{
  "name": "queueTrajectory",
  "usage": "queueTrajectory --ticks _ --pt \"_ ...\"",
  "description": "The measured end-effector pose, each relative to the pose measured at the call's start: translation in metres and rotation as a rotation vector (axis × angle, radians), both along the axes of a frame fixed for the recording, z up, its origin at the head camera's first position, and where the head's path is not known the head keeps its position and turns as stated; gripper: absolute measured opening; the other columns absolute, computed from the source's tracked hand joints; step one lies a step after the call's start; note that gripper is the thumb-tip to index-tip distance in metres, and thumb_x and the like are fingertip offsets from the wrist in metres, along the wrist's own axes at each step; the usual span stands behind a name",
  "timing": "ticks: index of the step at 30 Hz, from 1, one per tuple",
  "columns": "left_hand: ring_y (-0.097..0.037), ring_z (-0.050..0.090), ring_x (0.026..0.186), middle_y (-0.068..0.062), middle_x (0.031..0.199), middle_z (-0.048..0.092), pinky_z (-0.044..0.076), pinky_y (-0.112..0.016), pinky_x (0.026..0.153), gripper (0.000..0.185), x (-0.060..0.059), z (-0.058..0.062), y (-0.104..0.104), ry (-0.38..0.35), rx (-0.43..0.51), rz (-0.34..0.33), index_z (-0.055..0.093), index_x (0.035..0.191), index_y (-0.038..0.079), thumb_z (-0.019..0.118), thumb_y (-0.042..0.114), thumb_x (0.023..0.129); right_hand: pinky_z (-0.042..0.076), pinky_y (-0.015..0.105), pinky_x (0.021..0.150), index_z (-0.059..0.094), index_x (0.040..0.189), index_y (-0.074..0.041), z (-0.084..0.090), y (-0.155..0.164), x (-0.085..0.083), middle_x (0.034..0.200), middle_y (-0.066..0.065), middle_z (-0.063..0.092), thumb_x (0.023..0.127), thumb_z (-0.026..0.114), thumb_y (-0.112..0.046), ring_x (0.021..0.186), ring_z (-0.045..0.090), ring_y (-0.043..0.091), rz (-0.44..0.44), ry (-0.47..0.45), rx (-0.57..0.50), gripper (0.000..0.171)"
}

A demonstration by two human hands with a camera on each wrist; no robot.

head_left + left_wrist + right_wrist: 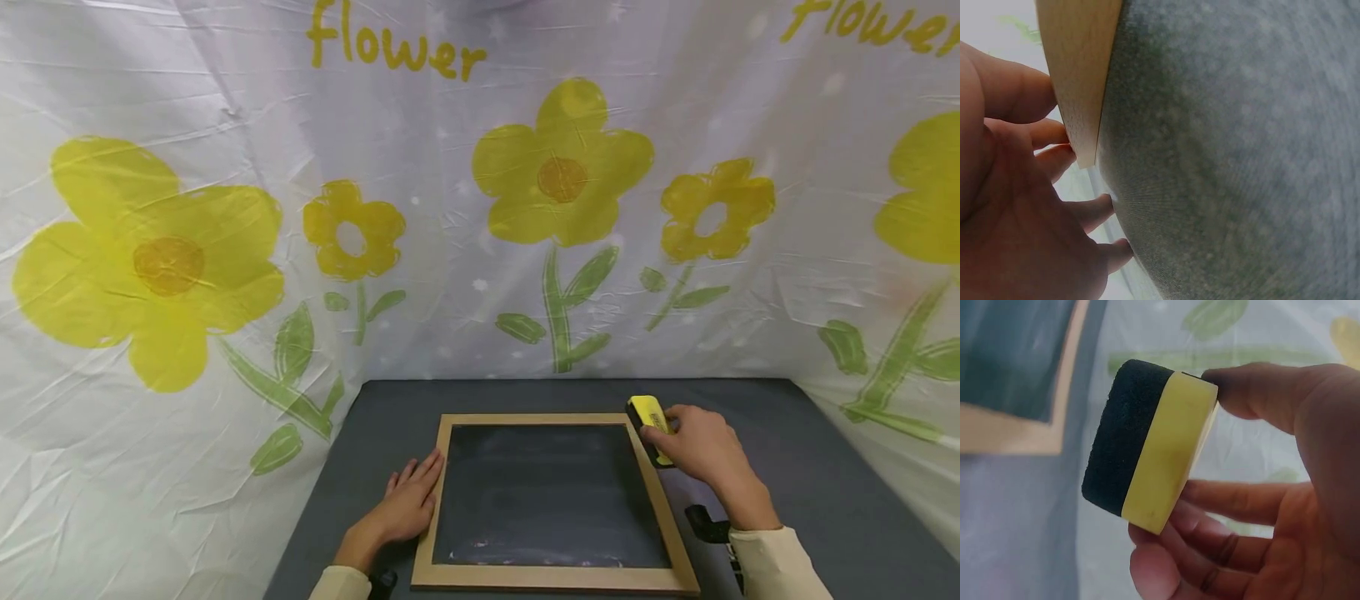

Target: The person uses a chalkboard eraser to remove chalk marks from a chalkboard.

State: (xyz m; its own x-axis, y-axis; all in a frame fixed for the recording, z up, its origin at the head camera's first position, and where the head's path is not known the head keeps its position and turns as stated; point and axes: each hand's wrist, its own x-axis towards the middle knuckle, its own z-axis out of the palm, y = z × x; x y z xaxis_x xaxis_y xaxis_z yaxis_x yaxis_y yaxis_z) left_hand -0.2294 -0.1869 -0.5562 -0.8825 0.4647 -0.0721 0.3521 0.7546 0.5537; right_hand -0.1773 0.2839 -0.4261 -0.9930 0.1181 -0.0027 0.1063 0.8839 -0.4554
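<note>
A small chalkboard (551, 496) in a pale wooden frame is laid flat on a grey table (817, 467), near the front edge. Faint chalk smears are seen along the lower part of its dark surface.

The left hand (408, 504) is laid flat on the table against the left side of the frame, fingers (1035, 94) extended and spread, nothing gripped; in the left wrist view the fingertips are seen touching the frame's edge.

An eraser (651, 427), yellow-backed with a black felt pad, is held by the right hand (693, 446) at the upper right corner of the chalkboard. It is pinched between the thumb on one side and the curled fingers (1229, 503) on the other. In the right wrist view the eraser (1147, 447) is tilted, clear of the board.

A white cloth printed with yellow flowers (558, 167) is hung behind and around the table.
</note>
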Motion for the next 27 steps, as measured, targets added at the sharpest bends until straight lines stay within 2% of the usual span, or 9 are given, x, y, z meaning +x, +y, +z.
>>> queueTrajectory --ticks 5,9,16,19,23,26,27 --pt "-0.057 0.024 0.163 -0.015 0.181 0.029 0.013 -0.083 0.124 0.064 0.0 0.0 0.0 0.009 -0.036 0.018 0.036 0.171 0.003 0.053 0.009 0.11 0.049 0.04 0.059 0.069 0.118 0.009 -0.015 0.018 0.006 0.086 0.014 0.069 0.102 0.071 -0.05 0.069 0.063 0.024 -0.085 -0.094 0.017 0.062" --pt "-0.056 0.025 0.163 -0.013 0.181 0.029 0.013 -0.082 0.124 0.064 0.0 0.0 0.0 0.019 -0.05 0.029 0.036 0.171 0.004 0.054 0.009 0.11 0.049 0.042 0.06 0.067 0.107 0.005 -0.031 0.027 0.008 0.082 0.013 0.065 0.102 0.07 -0.05 0.07 0.062 0.027 -0.115 -0.142 0.056 0.055" --pt "-0.058 0.023 0.163 -0.015 0.181 0.028 0.011 -0.083 0.124 0.064 0.0 -0.004 -0.002 0.001 -0.008 0.014 0.035 0.172 0.004 0.053 0.009 0.11 0.051 0.045 0.066 0.065 0.114 0.013 -0.058 0.03 0.007 0.088 0.018 0.065 0.101 0.071 -0.047 0.076 0.062 0.031 -0.176 -0.259 0.088 0.062" --pt "-0.061 0.021 0.162 -0.016 0.182 0.026 0.009 -0.085 0.122 0.065 -0.001 -0.012 -0.005 0.009 0.027 -0.006 0.033 0.172 0.005 0.051 0.011 0.111 0.052 0.045 0.067 0.065 0.114 0.014 -0.07 0.029 0.008 0.087 0.018 0.064 0.099 0.074 -0.047 0.077 0.061 0.032 -0.192 -0.284 0.092 0.063" --pt "-0.06 0.02 0.163 -0.014 0.182 0.025 0.009 -0.085 0.122 0.065 -0.005 -0.028 -0.011 0.031 0.047 -0.008 0.032 0.173 0.008 0.05 0.015 0.111 0.055 0.047 0.069 0.065 0.115 0.015 -0.083 0.027 0.009 0.088 0.019 0.065 0.097 0.077 -0.048 0.078 0.062 0.032 -0.207 -0.3 0.101 0.066" --pt "-0.056 0.021 0.164 -0.011 0.183 0.026 0.009 -0.083 0.124 0.065 -0.008 -0.035 -0.012 0.038 0.05 0.008 0.033 0.173 0.01 0.051 0.014 0.111 0.056 0.049 0.069 0.064 0.119 0.016 -0.088 0.026 0.008 0.09 0.021 0.066 0.097 0.079 -0.048 0.079 0.063 0.032 -0.219 -0.3 0.101 0.07" --pt "-0.057 0.021 0.164 -0.011 0.183 0.025 0.009 -0.084 0.124 0.065 -0.008 -0.034 -0.012 0.042 0.05 0.005 0.033 0.173 0.01 0.051 0.014 0.111 0.056 0.049 0.069 0.064 0.12 0.016 -0.089 0.025 0.007 0.09 0.021 0.066 0.097 0.078 -0.049 0.079 0.063 0.032 -0.222 -0.297 0.102 0.071"
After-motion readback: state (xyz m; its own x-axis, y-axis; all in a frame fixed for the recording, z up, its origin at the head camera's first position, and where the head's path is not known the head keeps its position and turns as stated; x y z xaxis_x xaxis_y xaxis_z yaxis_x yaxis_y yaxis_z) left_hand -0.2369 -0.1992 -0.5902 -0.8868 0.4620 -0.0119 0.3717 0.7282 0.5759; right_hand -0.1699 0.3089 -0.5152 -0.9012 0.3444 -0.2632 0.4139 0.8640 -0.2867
